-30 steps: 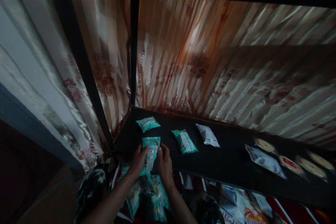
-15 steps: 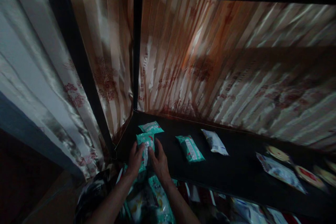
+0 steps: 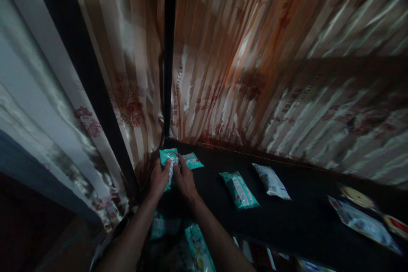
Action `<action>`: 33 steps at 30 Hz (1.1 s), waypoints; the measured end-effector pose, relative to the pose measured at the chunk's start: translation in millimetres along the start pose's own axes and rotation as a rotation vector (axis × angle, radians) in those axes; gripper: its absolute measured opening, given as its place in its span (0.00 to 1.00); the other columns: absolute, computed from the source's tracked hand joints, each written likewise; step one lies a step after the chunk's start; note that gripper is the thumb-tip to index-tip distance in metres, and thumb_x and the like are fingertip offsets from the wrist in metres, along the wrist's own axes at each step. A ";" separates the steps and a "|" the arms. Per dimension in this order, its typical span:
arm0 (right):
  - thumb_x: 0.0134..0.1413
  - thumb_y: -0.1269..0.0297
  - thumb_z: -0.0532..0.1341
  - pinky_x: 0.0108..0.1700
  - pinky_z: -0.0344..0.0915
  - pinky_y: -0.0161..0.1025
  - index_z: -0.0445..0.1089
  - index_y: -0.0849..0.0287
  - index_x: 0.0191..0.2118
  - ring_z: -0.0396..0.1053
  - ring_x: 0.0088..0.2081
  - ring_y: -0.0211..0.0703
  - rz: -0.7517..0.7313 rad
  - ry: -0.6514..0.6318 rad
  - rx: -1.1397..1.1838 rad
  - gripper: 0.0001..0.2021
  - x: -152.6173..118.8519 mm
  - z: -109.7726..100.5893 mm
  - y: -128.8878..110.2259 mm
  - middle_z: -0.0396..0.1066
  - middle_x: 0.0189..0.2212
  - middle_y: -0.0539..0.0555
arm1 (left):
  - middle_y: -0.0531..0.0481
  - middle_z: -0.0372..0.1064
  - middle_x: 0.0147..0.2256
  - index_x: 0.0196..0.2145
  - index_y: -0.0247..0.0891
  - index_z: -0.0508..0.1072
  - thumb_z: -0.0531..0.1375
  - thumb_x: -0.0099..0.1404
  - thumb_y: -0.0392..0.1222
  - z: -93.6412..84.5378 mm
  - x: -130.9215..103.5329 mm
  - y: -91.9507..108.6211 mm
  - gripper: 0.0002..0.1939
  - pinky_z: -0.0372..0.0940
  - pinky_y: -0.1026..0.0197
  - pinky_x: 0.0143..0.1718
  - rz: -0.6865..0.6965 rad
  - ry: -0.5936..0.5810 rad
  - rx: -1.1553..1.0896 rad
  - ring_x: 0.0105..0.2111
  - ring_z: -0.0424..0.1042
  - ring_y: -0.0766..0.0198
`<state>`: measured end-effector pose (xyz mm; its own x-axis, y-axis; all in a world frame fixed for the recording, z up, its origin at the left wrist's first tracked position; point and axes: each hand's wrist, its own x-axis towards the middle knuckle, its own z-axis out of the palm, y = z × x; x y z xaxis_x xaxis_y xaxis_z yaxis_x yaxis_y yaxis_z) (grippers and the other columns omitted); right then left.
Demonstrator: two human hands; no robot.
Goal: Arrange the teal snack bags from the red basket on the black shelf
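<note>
While several teal packets (image 3: pixel 199 247) lie below the shelf (image 3: pixel 287 225) at the bottom centre of the frame, apparently left to handle, one teal-and-white packet (image 3: pixel 168 155) is up between the hands, left of centre. The left hand (image 3: pixel 159 178) and the right hand (image 3: pixel 185 180) pinch it from either side, thumbs over its face; whether it rests on the shelf, I cannot tell. Its pale panel bears print too small to read.

Lying on the shelf, and so seemingly done, are a second teal packet (image 3: pixel 240 191) right of centre, a white packet (image 3: pixel 271 182) beside it, and a third teal packet (image 3: pixel 194 161) just beyond the right hand. Their labels are illegible, brands included. Behind, across the upper frame, the pleated curtain (image 3: pixel 216 72) carries reddish characters, also unreadable.
</note>
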<state>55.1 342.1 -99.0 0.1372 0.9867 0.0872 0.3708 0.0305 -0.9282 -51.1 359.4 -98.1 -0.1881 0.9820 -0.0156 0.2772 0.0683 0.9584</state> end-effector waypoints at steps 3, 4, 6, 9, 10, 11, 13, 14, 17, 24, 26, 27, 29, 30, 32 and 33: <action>0.58 0.53 0.50 0.61 0.50 0.47 0.55 0.60 0.61 0.55 0.60 0.49 0.029 -0.017 0.058 0.28 13.1 4.6 -0.7 0.58 0.59 0.58 | 0.41 0.71 0.46 0.52 0.37 0.64 0.54 0.61 0.52 -3.0 11.0 7.1 0.24 0.61 0.55 0.49 0.005 0.035 0.089 0.47 0.70 0.54; 0.58 0.53 0.50 0.61 0.50 0.47 0.55 0.60 0.61 0.55 0.61 0.48 0.036 -0.026 0.073 0.28 17.0 5.7 -0.2 0.58 0.59 0.58 | 0.40 0.70 0.48 0.54 0.37 0.63 0.54 0.61 0.52 -3.7 14.0 8.9 0.26 0.61 0.54 0.50 0.002 0.044 0.111 0.48 0.70 0.53; 0.58 0.53 0.49 0.61 0.50 0.46 0.54 0.61 0.62 0.54 0.61 0.48 0.040 -0.045 0.083 0.28 23.4 7.2 2.0 0.58 0.59 0.58 | 0.39 0.69 0.49 0.54 0.37 0.62 0.55 0.60 0.53 -4.0 19.0 10.3 0.27 0.60 0.54 0.51 -0.020 0.030 0.130 0.49 0.69 0.52; 0.58 0.52 0.49 0.62 0.49 0.46 0.54 0.62 0.62 0.53 0.61 0.49 0.058 -0.045 0.051 0.29 29.1 6.7 7.5 0.57 0.60 0.59 | 0.41 0.70 0.48 0.55 0.38 0.63 0.54 0.61 0.54 -0.1 23.9 6.2 0.27 0.63 0.56 0.47 -0.105 -0.066 0.052 0.46 0.71 0.54; 0.58 0.52 0.49 0.62 0.48 0.47 0.54 0.63 0.62 0.53 0.62 0.49 0.074 -0.038 0.036 0.29 29.9 5.6 9.5 0.57 0.60 0.60 | 0.41 0.70 0.49 0.56 0.39 0.61 0.53 0.62 0.54 2.4 24.9 3.5 0.27 0.64 0.56 0.45 -0.126 -0.104 0.016 0.45 0.71 0.55; 0.58 0.52 0.49 0.62 0.48 0.47 0.54 0.65 0.62 0.53 0.62 0.50 0.092 -0.032 0.020 0.29 30.1 4.0 11.4 0.57 0.60 0.61 | 0.41 0.69 0.50 0.57 0.38 0.60 0.53 0.62 0.53 5.3 25.6 0.4 0.28 0.65 0.57 0.45 -0.134 -0.135 -0.012 0.46 0.71 0.56; 0.59 0.53 0.48 0.62 0.47 0.48 0.54 0.66 0.61 0.52 0.62 0.51 0.117 -0.023 -0.009 0.29 29.1 -0.6 15.1 0.56 0.60 0.62 | 0.41 0.66 0.53 0.59 0.38 0.57 0.53 0.62 0.52 11.7 25.9 -6.0 0.30 0.63 0.57 0.49 -0.112 -0.181 -0.052 0.49 0.69 0.56; 0.59 0.53 0.48 0.62 0.46 0.49 0.55 0.67 0.61 0.52 0.62 0.51 0.125 -0.015 -0.024 0.29 28.0 -3.6 17.1 0.55 0.60 0.63 | 0.42 0.64 0.54 0.59 0.37 0.57 0.53 0.62 0.51 14.9 25.5 -8.9 0.30 0.60 0.57 0.51 -0.092 -0.200 -0.069 0.52 0.66 0.56; 0.58 0.53 0.48 0.63 0.44 0.48 0.55 0.69 0.61 0.48 0.63 0.51 0.141 0.026 -0.075 0.30 23.6 -13.6 24.6 0.53 0.61 0.64 | 0.43 0.60 0.58 0.60 0.37 0.56 0.55 0.61 0.51 23.6 22.9 -15.6 0.32 0.53 0.56 0.58 -0.068 -0.263 -0.162 0.57 0.60 0.56; 0.55 0.51 0.47 0.62 0.46 0.50 0.57 0.71 0.58 0.48 0.63 0.55 0.208 0.223 -0.108 0.32 16.1 -32.9 45.7 0.53 0.60 0.68 | 0.47 0.50 0.62 0.61 0.38 0.54 0.55 0.60 0.50 38.7 12.5 -19.6 0.33 0.47 0.55 0.61 -0.113 -0.423 -0.414 0.62 0.50 0.56; 0.55 0.50 0.48 0.58 0.54 0.49 0.59 0.69 0.55 0.58 0.58 0.55 0.217 0.282 -0.081 0.29 15.8 -33.2 45.7 0.61 0.55 0.68 | 0.46 0.51 0.62 0.61 0.37 0.55 0.56 0.59 0.50 40.6 9.9 -17.7 0.34 0.48 0.55 0.61 -0.112 -0.425 -0.431 0.62 0.50 0.55; 0.55 0.50 0.48 0.55 0.58 0.49 0.60 0.67 0.53 0.63 0.54 0.55 0.218 0.298 -0.066 0.28 16.0 -31.9 44.4 0.65 0.51 0.67 | 0.45 0.53 0.61 0.60 0.37 0.56 0.57 0.59 0.50 40.8 8.9 -16.2 0.33 0.49 0.55 0.61 -0.107 -0.413 -0.429 0.62 0.51 0.55; 0.55 0.50 0.48 0.49 0.63 0.46 0.62 0.64 0.49 0.68 0.46 0.52 0.210 0.311 -0.040 0.24 16.9 -27.0 40.5 0.70 0.44 0.64 | 0.45 0.55 0.60 0.59 0.37 0.58 0.56 0.59 0.48 39.7 8.3 -13.3 0.31 0.51 0.56 0.60 -0.095 -0.368 -0.423 0.61 0.53 0.55; 0.55 0.50 0.49 0.47 0.64 0.45 0.62 0.63 0.47 0.69 0.43 0.51 0.202 0.315 -0.030 0.23 17.7 -23.8 38.5 0.71 0.41 0.62 | 0.45 0.57 0.59 0.59 0.37 0.58 0.56 0.60 0.47 38.5 8.8 -12.2 0.30 0.52 0.56 0.59 -0.087 -0.342 -0.423 0.60 0.55 0.56; 0.55 0.49 0.49 0.44 0.65 0.44 0.63 0.61 0.43 0.70 0.41 0.50 0.183 0.317 -0.019 0.21 19.8 -17.0 35.1 0.71 0.38 0.61 | 0.45 0.59 0.58 0.58 0.38 0.60 0.55 0.60 0.45 35.5 11.1 -11.5 0.28 0.55 0.56 0.58 -0.069 -0.305 -0.423 0.58 0.59 0.56; 0.55 0.49 0.49 0.44 0.65 0.44 0.64 0.60 0.42 0.70 0.40 0.50 0.175 0.310 -0.017 0.20 21.1 -13.9 33.9 0.71 0.38 0.61 | 0.46 0.60 0.57 0.57 0.38 0.60 0.54 0.60 0.45 34.0 12.8 -12.1 0.27 0.56 0.56 0.57 -0.059 -0.290 -0.419 0.57 0.60 0.57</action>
<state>83.3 361.8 -123.7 0.4717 0.8810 0.0351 0.3313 -0.1402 -0.9330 -24.8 377.2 -119.6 0.0939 0.9911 -0.0947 -0.1390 0.1073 0.9845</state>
